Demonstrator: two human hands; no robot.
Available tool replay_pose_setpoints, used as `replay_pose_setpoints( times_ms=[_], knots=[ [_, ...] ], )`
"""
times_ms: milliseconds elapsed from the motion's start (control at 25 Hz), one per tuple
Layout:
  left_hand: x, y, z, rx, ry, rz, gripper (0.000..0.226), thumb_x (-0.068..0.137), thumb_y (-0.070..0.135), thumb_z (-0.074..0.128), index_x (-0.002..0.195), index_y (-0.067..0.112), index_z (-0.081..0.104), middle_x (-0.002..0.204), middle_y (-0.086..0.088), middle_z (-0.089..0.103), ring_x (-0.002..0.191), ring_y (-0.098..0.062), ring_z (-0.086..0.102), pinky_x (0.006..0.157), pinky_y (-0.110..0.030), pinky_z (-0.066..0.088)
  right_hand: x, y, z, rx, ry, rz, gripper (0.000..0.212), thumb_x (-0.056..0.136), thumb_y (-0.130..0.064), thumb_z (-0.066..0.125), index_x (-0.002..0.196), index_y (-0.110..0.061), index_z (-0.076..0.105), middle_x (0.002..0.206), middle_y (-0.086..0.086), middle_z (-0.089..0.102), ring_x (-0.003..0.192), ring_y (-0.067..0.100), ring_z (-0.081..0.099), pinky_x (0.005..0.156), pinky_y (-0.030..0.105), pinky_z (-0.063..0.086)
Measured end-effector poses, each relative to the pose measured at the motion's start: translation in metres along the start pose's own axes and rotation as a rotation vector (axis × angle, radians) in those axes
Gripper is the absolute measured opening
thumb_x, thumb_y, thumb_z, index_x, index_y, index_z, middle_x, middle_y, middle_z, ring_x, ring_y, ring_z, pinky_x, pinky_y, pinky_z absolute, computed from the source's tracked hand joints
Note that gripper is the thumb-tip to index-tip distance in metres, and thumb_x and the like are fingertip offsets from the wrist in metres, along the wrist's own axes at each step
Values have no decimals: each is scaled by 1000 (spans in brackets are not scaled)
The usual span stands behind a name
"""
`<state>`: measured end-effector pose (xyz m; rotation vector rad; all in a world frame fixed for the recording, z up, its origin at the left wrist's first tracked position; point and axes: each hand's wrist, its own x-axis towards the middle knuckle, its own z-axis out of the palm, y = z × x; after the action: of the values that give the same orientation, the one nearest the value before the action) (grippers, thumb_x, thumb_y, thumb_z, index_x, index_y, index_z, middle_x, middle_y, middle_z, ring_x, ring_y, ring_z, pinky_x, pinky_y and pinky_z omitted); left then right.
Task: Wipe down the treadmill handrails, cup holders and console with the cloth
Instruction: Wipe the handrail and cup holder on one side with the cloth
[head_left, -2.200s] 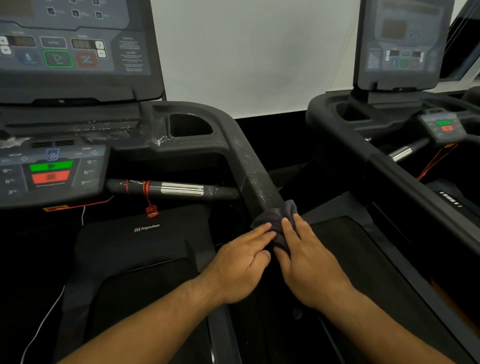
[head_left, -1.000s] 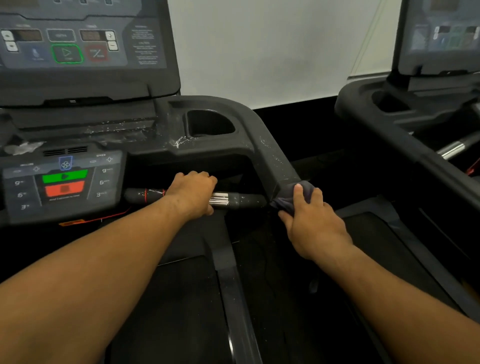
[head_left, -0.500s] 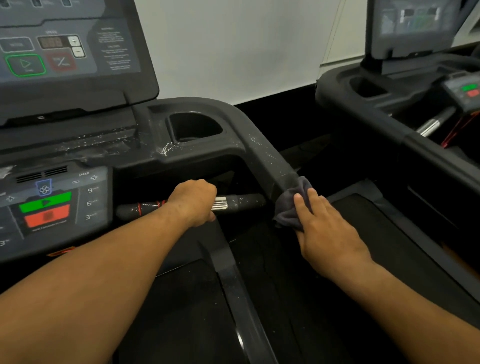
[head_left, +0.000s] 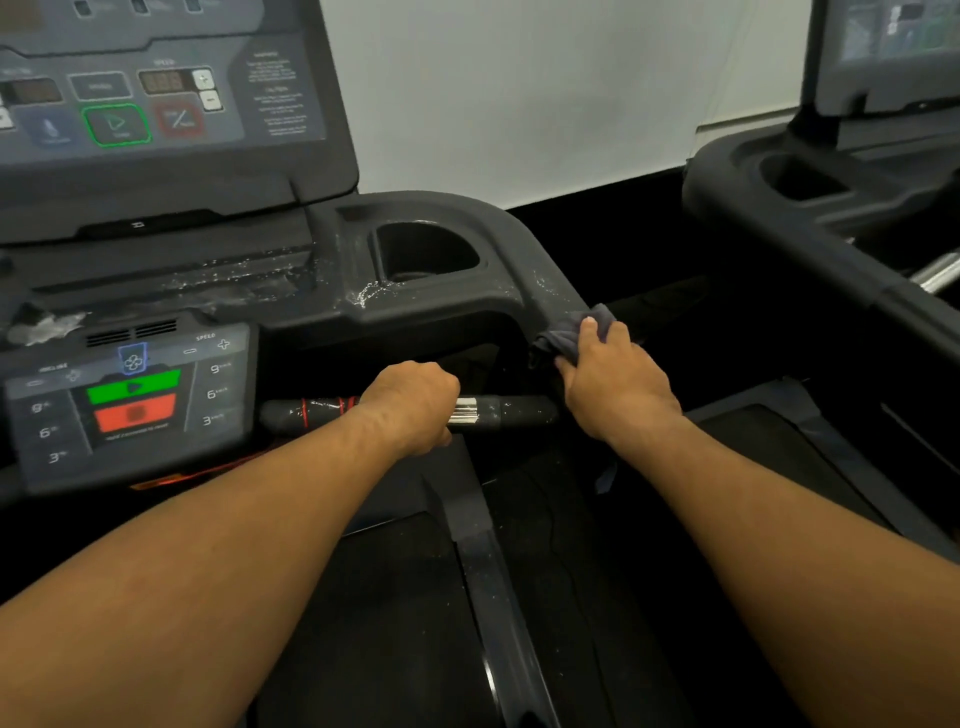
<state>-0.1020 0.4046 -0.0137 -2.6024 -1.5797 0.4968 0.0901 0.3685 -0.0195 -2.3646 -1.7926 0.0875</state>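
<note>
My right hand (head_left: 615, 376) holds a dark grey cloth (head_left: 569, 332) wrapped over the right handrail (head_left: 545, 275) just below its bend, fingers curled over the cloth. My left hand (head_left: 413, 402) grips the horizontal crossbar (head_left: 511, 410) with its metal pulse sensor. The cup holder (head_left: 423, 252) sits in the dark console deck, with white spray droplets beside it. The upper console (head_left: 156, 104) shows green and red buttons. A lower control panel (head_left: 132, 395) has a green and a red key.
A second treadmill (head_left: 831, 197) stands at the right with its own cup holder and screen. The running belt (head_left: 395, 623) lies below my arms. White residue (head_left: 44, 327) lies on the deck at the left. A white wall is behind.
My right hand has slid the cloth up the handrail toward the bend. My left hand let go of the cloth and took hold of the crossbar, and it stays there.
</note>
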Motion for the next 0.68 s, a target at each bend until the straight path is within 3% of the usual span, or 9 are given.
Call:
replay_pose_setpoints(
  times_ms=[120, 240, 520, 680],
  knots=[
    [2, 0, 3, -19, 14, -16, 33, 83, 40, 71, 106, 19, 61, 97, 0, 64, 83, -18, 62, 64, -29, 47, -25, 18, -5, -27, -64, -108, 66, 101, -38, 41, 154, -18, 7, 159, 14, 9, 143, 30, 22, 111, 41, 31],
    [3, 1, 7, -26, 42, -23, 34, 83, 41, 70, 106, 19, 59, 101, 0, 63, 87, -19, 63, 68, -30, 49, -53, 36, -11, -28, -159, -147, 66, 103, -38, 35, 154, -17, 0, 161, 12, -5, 148, 28, 6, 116, 39, 19],
    [5, 1, 8, -52, 49, -73, 32, 82, 37, 69, 107, 21, 57, 104, 3, 59, 91, -17, 59, 69, -28, 42, 29, 2, 3, 32, -84, -87, 68, 100, -43, 39, 154, -18, 6, 156, 16, 10, 137, 34, 29, 106, 46, 36],
    [3, 3, 7, -72, 27, -101, 32, 81, 37, 70, 107, 23, 57, 103, 4, 60, 89, -16, 58, 68, -28, 40, 52, -13, 13, -2, -78, -92, 66, 100, -37, 42, 155, -19, 8, 159, 15, 5, 144, 34, 17, 113, 48, 30]
  ],
)
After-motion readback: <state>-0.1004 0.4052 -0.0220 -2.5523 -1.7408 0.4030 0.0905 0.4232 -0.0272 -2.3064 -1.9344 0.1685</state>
